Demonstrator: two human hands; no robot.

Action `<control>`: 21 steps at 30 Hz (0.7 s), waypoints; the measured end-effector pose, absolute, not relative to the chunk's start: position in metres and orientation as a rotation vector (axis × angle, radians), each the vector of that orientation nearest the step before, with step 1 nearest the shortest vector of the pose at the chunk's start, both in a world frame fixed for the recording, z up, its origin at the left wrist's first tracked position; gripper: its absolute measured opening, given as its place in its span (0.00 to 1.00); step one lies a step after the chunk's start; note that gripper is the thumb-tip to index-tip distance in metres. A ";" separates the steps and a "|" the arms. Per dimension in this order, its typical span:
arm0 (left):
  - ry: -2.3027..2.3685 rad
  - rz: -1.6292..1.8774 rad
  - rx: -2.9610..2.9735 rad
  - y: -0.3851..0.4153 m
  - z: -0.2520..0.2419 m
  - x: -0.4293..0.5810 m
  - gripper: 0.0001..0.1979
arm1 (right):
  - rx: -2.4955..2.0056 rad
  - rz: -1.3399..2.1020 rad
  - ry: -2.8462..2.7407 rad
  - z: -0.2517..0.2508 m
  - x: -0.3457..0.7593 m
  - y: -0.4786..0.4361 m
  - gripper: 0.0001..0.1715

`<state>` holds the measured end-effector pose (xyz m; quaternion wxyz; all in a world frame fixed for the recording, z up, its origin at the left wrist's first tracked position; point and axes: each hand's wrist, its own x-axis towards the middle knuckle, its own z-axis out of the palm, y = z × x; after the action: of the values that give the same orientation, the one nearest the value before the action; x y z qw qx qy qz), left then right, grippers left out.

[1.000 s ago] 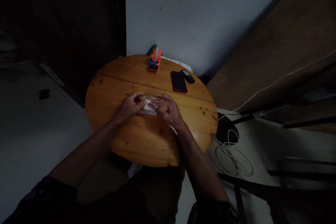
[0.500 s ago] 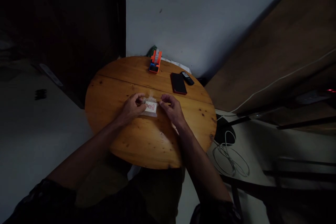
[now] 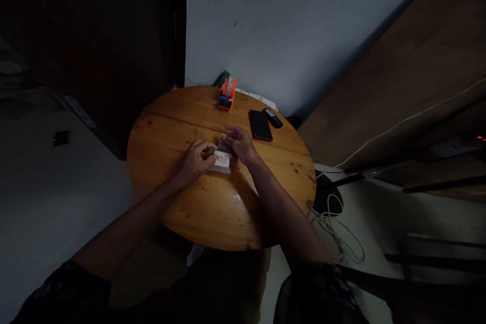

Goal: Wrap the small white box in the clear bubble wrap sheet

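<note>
A small white box [image 3: 221, 160] with red print lies on the round wooden table in front of me. Crumpled clear plastic wrap [image 3: 223, 147] sticks up from its far side. At the box's left end, my left hand [image 3: 196, 160] is closed, with the thumb on the top and the fingers curled at the far edge. My right hand [image 3: 241, 145] reaches over the far right corner, its thumb and forefinger pinched on the wrap and its other fingers lifted. The fingertips partly cover the wrap.
An orange tape dispenser [image 3: 228, 93] stands at the table's far edge. To its right lie a dark phone [image 3: 260, 125] with a red rim and a black handset [image 3: 273, 118]. The wooden table [image 3: 178, 134] meets a pale wall behind. A coiled cable [image 3: 336, 233] rests on the floor at right.
My right hand has moved left and away from me, from beside the box to the wrap behind it. My left hand stays at the box. The whole view has shifted slightly.
</note>
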<state>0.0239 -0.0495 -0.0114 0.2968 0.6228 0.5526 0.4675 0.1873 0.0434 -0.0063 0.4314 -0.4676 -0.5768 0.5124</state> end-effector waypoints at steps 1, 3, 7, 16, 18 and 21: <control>1.471 1.234 1.662 -0.050 -0.011 0.024 0.11 | -1.144 1.259 -1.434 -0.005 0.187 0.042 0.27; 1.471 1.217 1.661 -0.049 -0.011 0.024 0.11 | -1.107 1.203 -1.477 0.000 0.188 0.039 0.25; 1.416 1.202 1.619 -0.049 -0.011 0.023 0.11 | -1.038 0.989 -1.733 0.012 0.193 0.019 0.17; 1.281 1.205 1.553 -0.047 -0.012 0.021 0.10 | -1.073 0.029 -2.271 0.011 0.197 -0.048 0.12; 1.301 1.180 1.552 -0.047 -0.013 0.021 0.11 | -0.994 -0.110 -2.319 0.006 0.198 -0.053 0.14; 1.342 1.163 1.561 -0.048 -0.013 0.020 0.11 | -0.880 -0.244 -2.348 0.003 0.202 -0.055 0.16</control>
<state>0.0202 -0.0480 -0.0130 0.3788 0.6111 0.5253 0.4551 0.2016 -0.0547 0.0028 0.3062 -0.3327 -0.8872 -0.0921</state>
